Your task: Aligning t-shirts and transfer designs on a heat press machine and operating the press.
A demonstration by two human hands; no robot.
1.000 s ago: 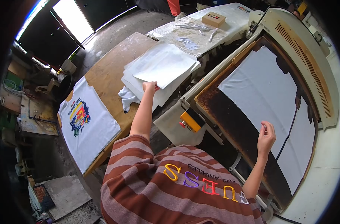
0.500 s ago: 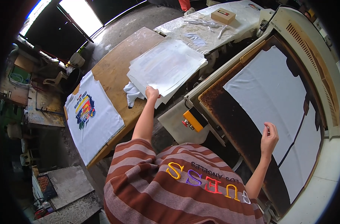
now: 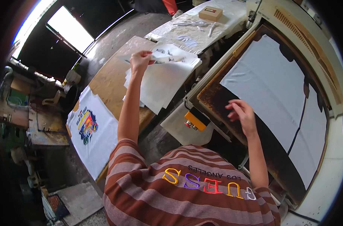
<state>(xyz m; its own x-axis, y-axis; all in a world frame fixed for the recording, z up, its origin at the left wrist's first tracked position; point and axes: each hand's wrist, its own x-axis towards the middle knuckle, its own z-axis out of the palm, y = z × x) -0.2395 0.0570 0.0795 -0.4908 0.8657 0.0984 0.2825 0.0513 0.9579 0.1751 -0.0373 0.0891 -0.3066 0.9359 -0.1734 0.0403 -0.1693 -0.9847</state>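
My left hand (image 3: 140, 62) is closed on the edge of a transfer paper sheet (image 3: 168, 51), which curls up off the stack and shows dark print on its underside. Below it the stack of white sheets (image 3: 164, 84) lies on a brown board-topped table (image 3: 112, 73). My right hand (image 3: 242, 116), fingers loosely apart and holding nothing I can see, hovers by the front edge of the heat press's dark bed (image 3: 226, 107). White fabric (image 3: 271, 88) lies flat on that bed. A white printed T-shirt (image 3: 98, 137) hangs partly over the table's near left end.
A yellow control box (image 3: 196, 119) with a red button juts out between table and press. Farther back, a covered table (image 3: 166, 32) holds a cardboard box (image 3: 210, 13) and white scraps. Another person's red sleeve (image 3: 170, 5) shows at the top.
My left hand has risen and gone away from me, lifting a sheet's edge so it curls over. My right hand has moved left from above the fabric, its fingers opening.
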